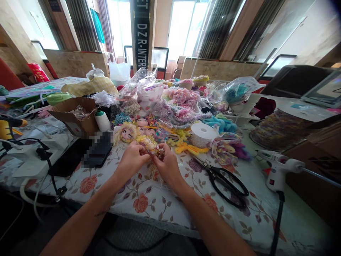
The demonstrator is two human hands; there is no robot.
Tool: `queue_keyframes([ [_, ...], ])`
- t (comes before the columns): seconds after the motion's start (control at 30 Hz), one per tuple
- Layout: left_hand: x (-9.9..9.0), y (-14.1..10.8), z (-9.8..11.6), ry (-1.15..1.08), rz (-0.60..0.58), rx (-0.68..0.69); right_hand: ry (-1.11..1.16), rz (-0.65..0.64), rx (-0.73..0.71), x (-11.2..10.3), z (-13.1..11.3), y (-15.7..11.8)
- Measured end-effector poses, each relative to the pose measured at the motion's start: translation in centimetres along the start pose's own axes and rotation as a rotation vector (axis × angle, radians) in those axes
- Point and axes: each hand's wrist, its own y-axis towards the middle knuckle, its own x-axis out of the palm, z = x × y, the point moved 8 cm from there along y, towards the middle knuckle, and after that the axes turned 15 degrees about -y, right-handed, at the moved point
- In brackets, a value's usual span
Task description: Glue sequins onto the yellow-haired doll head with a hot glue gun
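Observation:
My left hand [133, 156] is closed in a pinch on a yellow, fuzzy yarn piece [149, 143] with shiny bits in it. On its other side my right hand [168, 164] pinches the same piece between thumb and fingers. Pale yellow strands [153, 172] hang below it onto the flowered tablecloth [106, 188]. Just beyond my left hand lies a doll head [128, 133] with yellow hair and a painted face. Several more doll faces [142, 122] lie behind the yarn piece. My fingers cover part of what they hold.
Black-handled scissors [226, 185] lie right of my hands, and a white glue gun [277, 169] stands farther right. A white spool [204, 135] and heaped yarn [181, 103] are behind. Leftward are a dark phone [99, 151], thread cone [102, 121], open carton [74, 115] and power strips [34, 160].

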Motion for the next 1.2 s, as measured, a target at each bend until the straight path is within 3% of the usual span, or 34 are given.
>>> queue_keyframes([
  [0.4,0.2,-0.2,-0.1,0.009,0.038,-0.020,0.034,0.022,0.007,-0.1,0.0,-0.2],
  [0.77,0.3,-0.7,-1.8,-0.309,-0.017,0.035,0.177,0.027,0.072,0.0,1.0,0.2],
  [1.2,0.8,-1.6,-0.6,-0.197,0.118,0.089,0.183,0.030,0.082,0.2,1.3,0.2],
])
